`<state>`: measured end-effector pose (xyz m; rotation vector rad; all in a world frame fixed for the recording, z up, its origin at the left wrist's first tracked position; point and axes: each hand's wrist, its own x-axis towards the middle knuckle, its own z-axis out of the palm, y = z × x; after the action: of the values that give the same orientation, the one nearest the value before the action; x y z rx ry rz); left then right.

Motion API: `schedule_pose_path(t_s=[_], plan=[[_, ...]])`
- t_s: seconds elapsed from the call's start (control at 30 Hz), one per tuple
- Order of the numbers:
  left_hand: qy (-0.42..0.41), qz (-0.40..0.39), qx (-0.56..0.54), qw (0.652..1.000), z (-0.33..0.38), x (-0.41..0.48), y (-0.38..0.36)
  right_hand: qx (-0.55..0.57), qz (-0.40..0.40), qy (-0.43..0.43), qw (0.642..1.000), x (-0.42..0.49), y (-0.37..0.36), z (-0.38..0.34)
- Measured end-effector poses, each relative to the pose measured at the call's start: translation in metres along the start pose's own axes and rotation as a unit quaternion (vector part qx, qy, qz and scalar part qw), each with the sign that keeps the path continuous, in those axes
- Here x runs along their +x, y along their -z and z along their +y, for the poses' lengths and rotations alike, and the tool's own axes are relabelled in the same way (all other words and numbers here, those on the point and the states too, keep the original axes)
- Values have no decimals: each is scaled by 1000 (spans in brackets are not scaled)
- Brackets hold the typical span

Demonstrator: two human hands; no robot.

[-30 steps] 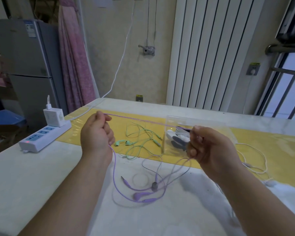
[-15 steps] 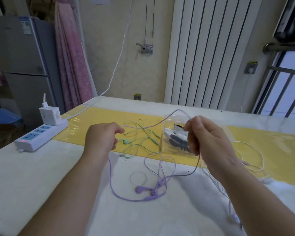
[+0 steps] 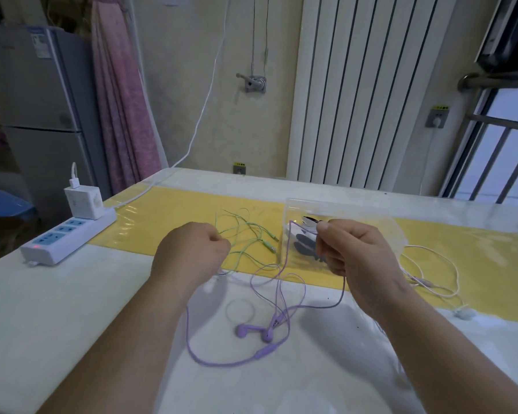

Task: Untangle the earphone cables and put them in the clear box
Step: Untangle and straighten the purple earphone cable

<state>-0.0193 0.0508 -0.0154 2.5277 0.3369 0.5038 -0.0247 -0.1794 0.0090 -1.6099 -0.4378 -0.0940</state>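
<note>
Head view: far to the left of the left grip, a white plastic power strip [image 3: 68,237] lies on the pale worktop [image 3: 57,309]. A white cube-shaped charger [image 3: 83,201] is plugged into its far end. The left grip [image 3: 192,252], a bare hand, hovers above the worktop with its fingers curled into a fist. The thin purple earphone cable [image 3: 278,297] comes out from under it, and the fingers seem to hold the cord, though the point of contact is hidden. Below this grip the cable drops to the worktop and sweeps toward the person in a wide loop.

Just beyond the left grip and to its right, a loose mint-green earphone cable [image 3: 245,234] lies on the glossy yellow mat [image 3: 177,216], its plug ends pointing toward the box. Between the two grips, nearer the person, the two purple earbuds [image 3: 253,331] lie side by side on the worktop.

The right grip [image 3: 362,261], the other bare hand, pinches the purple earphone cable between thumb and forefinger. A loop arches left from the pinch and falls to the worktop, and another strand hangs from beneath the palm.

Directly behind the right grip the clear plastic box [image 3: 296,210] stands on the mat, with white and dark pieces inside, too blurred to name. To the right of the right grip a white earphone cable [image 3: 431,282] lies in loose curves across the mat and worktop.
</note>
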Motion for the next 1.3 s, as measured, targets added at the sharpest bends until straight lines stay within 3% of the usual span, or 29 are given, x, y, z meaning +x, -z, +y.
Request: schedule_pose_path(t_s=[0.07, 0.13, 0.2, 0.27, 0.4, 0.5, 0.6, 0.7, 0.8, 0.9, 1.03, 1.13, 1.3], plan=[[-107, -31, -142, 984, 4, -2, 0, -6, -7, 3, 1000, 0, 0, 1], [-198, -155, -279, 927, 11, -10, 1, -11, -21, 6, 1000, 1, -2, 3], [-238, -219, -316, 892, 18, -17, -6, -17, -37, 3, 999, 0, -3, 4], [-267, -202, -317, 887, 24, -21, -14, -15, -54, -5, 998, 0, -4, 5], [-220, -133, -386, 886, 32, -23, -16, 40, -70, -15, 997, 1, -2, 8], [-156, 29, -408, 899, 30, -18, -13, 61, -60, -10, 996, 3, 4, 8], [-60, 185, -445, 874, 18, -5, -5, 52, -39, -21, 998, 6, 10, 9], [4, 259, -460, 850, 5, 4, 4, -22, -11, -41, 999, 8, 9, 13], [24, 270, -457, 847, -2, 7, 9, -127, 8, -75, 989, 7, 5, 13], [10, 227, -454, 862, -3, 8, 9, -238, -35, -95, 966, 5, 5, 14], [-4, 181, -400, 898, 0, 7, 7, -233, -85, -154, 957, 1, -1, 19], [0, 175, -391, 904, 1, 7, 6, -206, -83, -160, 962, -1, -10, 20], [3, 177, -396, 901, -1, 7, 7, -351, -170, -114, 914, -5, -16, 18]])
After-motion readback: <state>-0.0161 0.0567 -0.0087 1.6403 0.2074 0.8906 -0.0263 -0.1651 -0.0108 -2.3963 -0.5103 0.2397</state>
